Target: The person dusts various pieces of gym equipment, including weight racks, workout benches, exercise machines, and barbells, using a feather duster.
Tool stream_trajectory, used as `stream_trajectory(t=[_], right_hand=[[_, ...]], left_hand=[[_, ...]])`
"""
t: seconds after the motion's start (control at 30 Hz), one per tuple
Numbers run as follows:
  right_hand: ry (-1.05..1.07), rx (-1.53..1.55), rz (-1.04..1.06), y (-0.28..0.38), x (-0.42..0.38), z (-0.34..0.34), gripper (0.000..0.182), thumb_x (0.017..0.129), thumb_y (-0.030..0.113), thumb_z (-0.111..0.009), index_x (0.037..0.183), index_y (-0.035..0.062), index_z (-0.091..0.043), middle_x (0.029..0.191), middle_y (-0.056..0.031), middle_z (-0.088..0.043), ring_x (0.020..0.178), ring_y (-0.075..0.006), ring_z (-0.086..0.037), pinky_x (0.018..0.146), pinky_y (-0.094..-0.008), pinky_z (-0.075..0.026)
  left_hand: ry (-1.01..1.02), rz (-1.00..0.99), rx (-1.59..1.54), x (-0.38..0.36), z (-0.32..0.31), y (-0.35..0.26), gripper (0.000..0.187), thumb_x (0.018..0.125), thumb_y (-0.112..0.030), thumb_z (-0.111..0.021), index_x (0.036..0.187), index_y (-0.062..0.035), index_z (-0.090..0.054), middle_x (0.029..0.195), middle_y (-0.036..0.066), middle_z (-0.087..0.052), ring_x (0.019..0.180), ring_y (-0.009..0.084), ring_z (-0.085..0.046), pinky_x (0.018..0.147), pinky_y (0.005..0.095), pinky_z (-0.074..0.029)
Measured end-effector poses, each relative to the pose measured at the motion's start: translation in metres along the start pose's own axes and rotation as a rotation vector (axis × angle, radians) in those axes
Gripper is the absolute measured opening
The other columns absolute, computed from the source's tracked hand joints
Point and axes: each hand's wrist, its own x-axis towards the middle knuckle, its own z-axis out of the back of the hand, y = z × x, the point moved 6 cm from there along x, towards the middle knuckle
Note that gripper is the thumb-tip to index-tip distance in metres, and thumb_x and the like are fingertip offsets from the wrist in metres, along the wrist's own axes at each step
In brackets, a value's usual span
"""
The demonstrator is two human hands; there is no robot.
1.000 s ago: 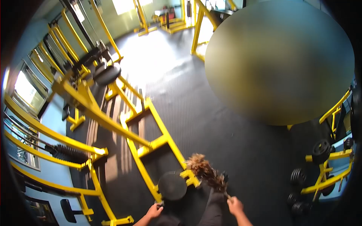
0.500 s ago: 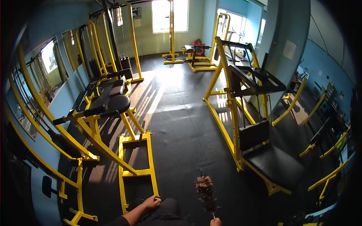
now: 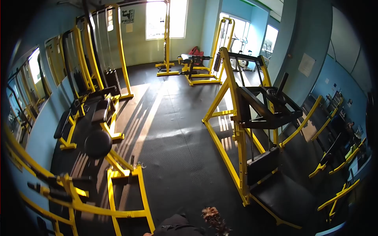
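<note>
The brown feather duster [image 3: 214, 220] pokes up from the bottom edge, right of my dark-clothed leg [image 3: 178, 226]. Its handle and my right hand are below the picture. Of my left hand, a sliver of skin [image 3: 147, 234] shows at the lower edge beside the leg; its fingers are hidden. Nearest to that sliver is the yellow base frame [image 3: 146, 200] of an exercise machine with a round black pad [image 3: 98, 144].
A yellow press machine [image 3: 241, 169] with a black seat [image 3: 281, 196] stands on the right. Cable machines [image 3: 120, 51] and mirrors [image 3: 37, 82] line the left wall. Black rubber flooring [image 3: 177, 157] runs between them toward a bright window [image 3: 165, 19].
My view has tilted and shifted, and the machines look closer. My right hand has dropped out of view, leaving the duster's head visible. My left hand has nearly left the picture.
</note>
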Motion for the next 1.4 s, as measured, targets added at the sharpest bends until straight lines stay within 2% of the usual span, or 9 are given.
stream_trajectory(t=[0.23,0.5,1.03,1.13,1.17,1.2,1.27,1.33,1.4], right_hand=[[0.032,0.091,-0.132,0.154,0.062,0.082,0.024,0.083,0.023,-0.059,0.083,0.0017,-0.069,0.09,-0.0187,-0.068,0.085,-0.0352,-0.065,0.077,-0.0445,-0.049],[-0.225,0.258,0.358,0.367,0.214,0.135,0.026,0.075,0.021,-0.069,0.076,-0.004,-0.063,0.063,-0.0164,-0.06,0.059,-0.0268,-0.062,0.061,-0.0409,-0.049],[-0.159,-0.348,0.99,1.042,0.395,0.329,0.026,0.079,0.023,-0.066,0.086,-0.0015,-0.07,0.083,-0.0231,-0.069,0.081,-0.0377,-0.069,0.076,-0.0455,-0.052],[-0.285,-0.238,1.078,1.143,0.323,0.324,0.036,0.084,0.031,-0.07,0.071,-0.0014,-0.062,0.07,-0.022,-0.064,0.068,-0.038,-0.065,0.067,-0.0464,-0.05],[-0.259,-0.192,1.152,1.17,0.316,0.309,0.037,0.082,0.029,-0.074,0.069,-0.002,-0.06,0.067,-0.0222,-0.062,0.063,-0.0377,-0.062,0.063,-0.0461,-0.048],[-0.241,-0.134,1.195,1.191,0.306,0.292,0.039,0.08,0.029,-0.077,0.066,-0.0023,-0.058,0.065,-0.0225,-0.059,0.059,-0.0372,-0.058,0.061,-0.0453,-0.047],[-0.212,-0.078,1.344,1.231,0.3,0.246,0.039,0.081,0.026,-0.075,0.064,-0.0031,-0.056,0.062,-0.0234,-0.057,0.057,-0.0377,-0.056,0.06,-0.0457,-0.046],[-0.224,-0.134,1.333,1.26,0.27,0.208,0.034,0.084,0.025,-0.071,0.067,-0.0025,-0.058,0.065,-0.0226,-0.06,0.059,-0.035,-0.06,0.06,-0.0446,-0.046],[-0.016,-0.138,1.244,1.286,0.246,0.167,0.025,0.087,0.023,-0.064,0.079,-0.0004,-0.065,0.07,-0.0207,-0.064,0.066,-0.0372,-0.063,0.066,-0.044,-0.049]], left_hand=[[-0.141,-0.147,-0.072,0.132,0.126,-0.178,0.045,0.088,-0.04,-0.058,0.114,-0.0044,-0.068,0.116,0.021,-0.067,0.113,0.0355,-0.062,0.097,0.0417,-0.048],[-0.411,-0.364,-0.413,0.182,0.333,-0.435,0.034,0.09,-0.036,-0.063,0.103,-0.0047,-0.069,0.101,0.015,-0.071,0.098,0.0289,-0.068,0.086,0.0379,-0.051],[-0.414,0.683,-0.793,0.182,0.231,-0.272,0.036,0.084,-0.029,-0.056,0.098,0.0008,-0.071,0.099,0.023,-0.07,0.1,0.0345,-0.068,0.088,0.0422,-0.051],[-0.378,0.607,-0.866,0.208,0.223,-0.276,0.033,0.085,-0.027,-0.061,0.098,0.0014,-0.071,0.1,0.018,-0.071,0.098,0.0278,-0.069,0.087,0.039,-0.051],[-0.423,0.017,-0.446,0.222,0.251,-0.31,0.025,0.084,-0.023,-0.066,0.094,-0.0016,-0.073,0.102,0.015,-0.071,0.098,0.0261,-0.068,0.086,0.0393,-0.051],[-0.445,0.017,-0.463,0.234,0.257,-0.323,0.025,0.084,-0.023,-0.066,0.094,-0.0016,-0.073,0.102,0.015,-0.071,0.098,0.0261,-0.068,0.086,0.0393,-0.051],[-0.153,0.229,-1.502,0.291,0.285,-0.323,0.025,0.081,-0.018,-0.07,0.103,-0.0046,-0.072,0.107,0.012,-0.069,0.105,0.0262,-0.064,0.091,0.0371,-0.049],[-0.577,-0.207,-1.767,0.322,0.351,-0.343,0.033,0.081,-0.015,-0.069,0.112,-0.0041,-0.066,0.105,0.012,-0.067,0.108,0.0254,-0.062,0.095,0.0353,-0.046],[-0.507,-0.056,-1.974,0.38,0.404,-0.337,0.039,0.082,-0.018,-0.068,0.117,-0.0029,-0.061,0.107,0.011,-0.065,0.111,0.0236,-0.06,0.101,0.0341,-0.043]])
